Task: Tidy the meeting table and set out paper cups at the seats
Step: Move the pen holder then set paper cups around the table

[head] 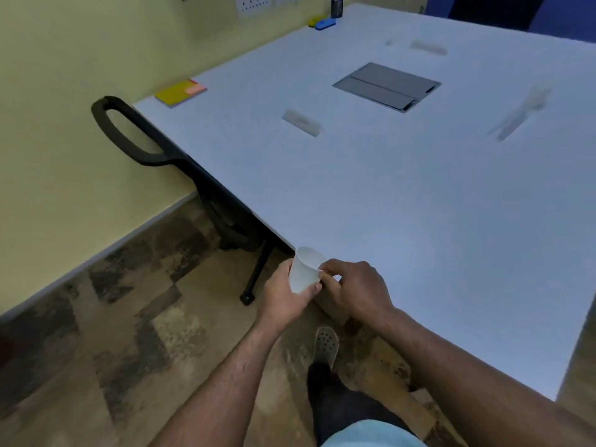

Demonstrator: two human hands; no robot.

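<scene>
The room I'm in is dim and bluish. Motion blur smears the far table [419, 188]. Wide-angle edges bow.

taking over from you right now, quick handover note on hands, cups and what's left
Left hand: wrapped around a white paper cup, held just off the near corner of the table.
Right hand: fingers pinching the cup's rim side, possibly separating a stacked cup; cannot tell.
Done: no cups are visibly set on the table yet.
On the table: yellow notepad at the far left edge, name cards, white plastic cutlery, pen holder at the far end.
Left: place this cup at a seat, such as by the black chair, then the other seats; clear the cutlery.
</scene>
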